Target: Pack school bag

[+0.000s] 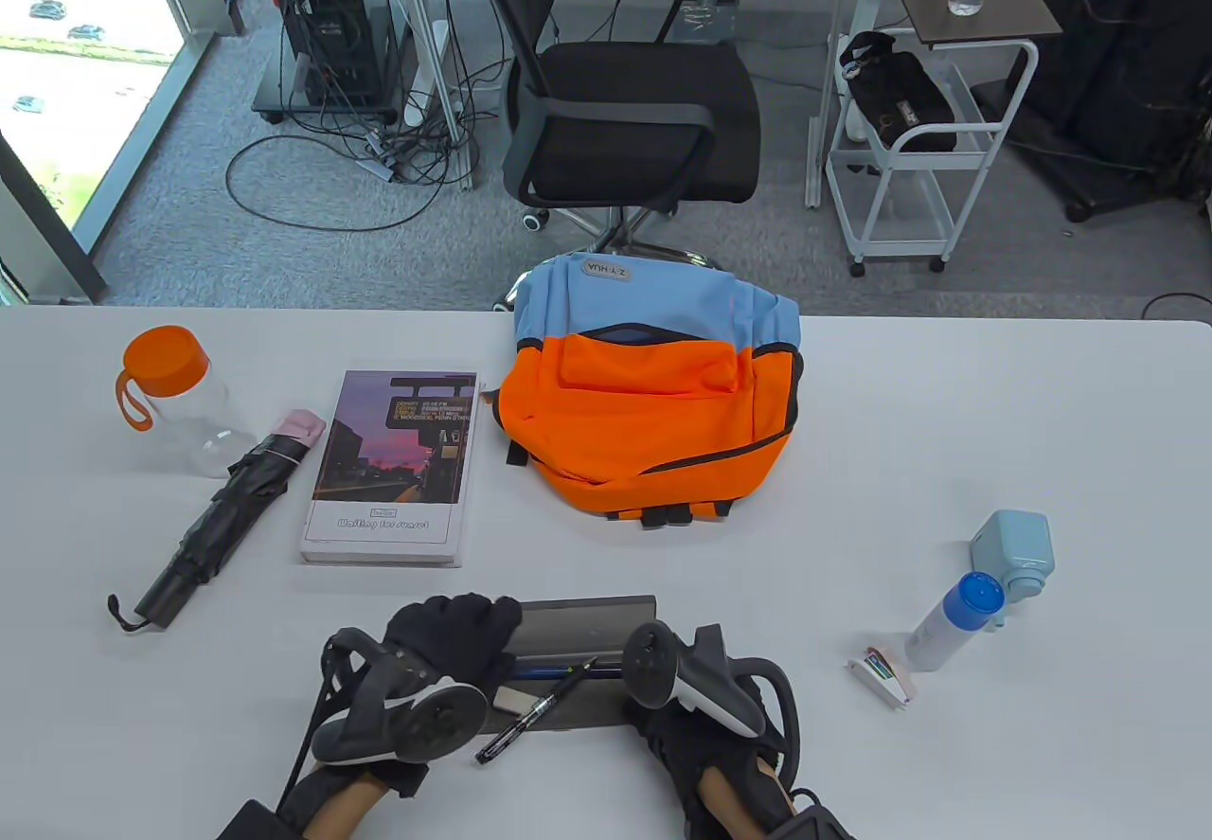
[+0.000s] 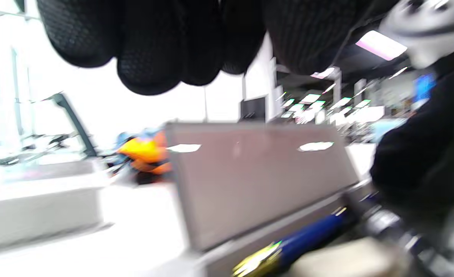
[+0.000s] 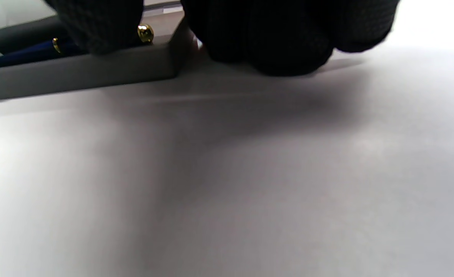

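Observation:
A grey pencil case lies open near the table's front edge, its lid standing up. Inside are a blue pen and an eraser. A black pen lies slanted across the case's front rim. My left hand curls over the lid's left end. My right hand grips the case's right end, thumb inside by the blue pen and fingers outside on the table. The orange and blue backpack lies flat at the table's far middle.
Left of the backpack lie a book, a folded black umbrella and an orange-lidded bottle. At the right stand a pale blue fan, a blue-capped white bottle and a small packet. An office chair stands beyond the table.

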Tool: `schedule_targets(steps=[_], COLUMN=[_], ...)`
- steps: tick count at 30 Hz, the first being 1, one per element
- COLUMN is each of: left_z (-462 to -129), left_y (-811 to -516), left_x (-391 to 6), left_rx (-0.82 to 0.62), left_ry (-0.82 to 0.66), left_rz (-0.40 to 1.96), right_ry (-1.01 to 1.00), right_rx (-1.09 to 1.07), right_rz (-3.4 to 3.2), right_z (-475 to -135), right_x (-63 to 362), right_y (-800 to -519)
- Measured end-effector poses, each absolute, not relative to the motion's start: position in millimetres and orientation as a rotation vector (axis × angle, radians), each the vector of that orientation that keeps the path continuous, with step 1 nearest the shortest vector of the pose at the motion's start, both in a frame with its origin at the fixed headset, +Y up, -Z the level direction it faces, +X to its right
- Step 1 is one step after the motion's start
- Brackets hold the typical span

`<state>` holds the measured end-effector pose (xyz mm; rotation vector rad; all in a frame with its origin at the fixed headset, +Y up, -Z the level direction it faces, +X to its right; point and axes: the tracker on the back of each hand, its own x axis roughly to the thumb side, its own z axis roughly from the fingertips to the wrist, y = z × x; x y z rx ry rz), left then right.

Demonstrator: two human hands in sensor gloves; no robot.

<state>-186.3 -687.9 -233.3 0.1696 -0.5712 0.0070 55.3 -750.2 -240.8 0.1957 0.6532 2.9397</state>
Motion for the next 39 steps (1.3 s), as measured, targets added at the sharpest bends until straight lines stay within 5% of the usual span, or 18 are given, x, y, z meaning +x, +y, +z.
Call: schedule_targets(steps=[5, 10, 14, 16, 20, 39], left_z=[-250.2, -262.8, -263.0, -260.5, -254.4, -237.7], left_y=[-711.5, -721.0, -720.3, -718.3, -712.8, -703.9], left_x=[-199.8, -199.5, -199.5, -199.0, -197.9, -179.7], left_rx=[-0.015, 0.017, 0.059, 0.055, 0.062, 0.122], left_ry=[-0.482, -0.443, -0.456, -0.47, -0.493, -0.615], left_rz=[0.099, 0.234, 0.209, 0.203, 0.216, 0.13], right_ry=[0.65, 0.526, -0.009, -0.045, 0.069, 0.022], right_rx=[0.195, 0.231, 0.566, 0.9, 1.106, 0.733], right_rz=[2.948, 3.105, 3.197, 3.065, 3.154, 3.138], right_z=[-240.1, -232.2, -212.1, -203.0, -196.0, -212.0], right_x=[54.6, 47.2, 26.0, 8.4, -17.1, -7.1], right_y=[-749.8, -735.5, -701.1, -703.1, -726.9, -736.8])
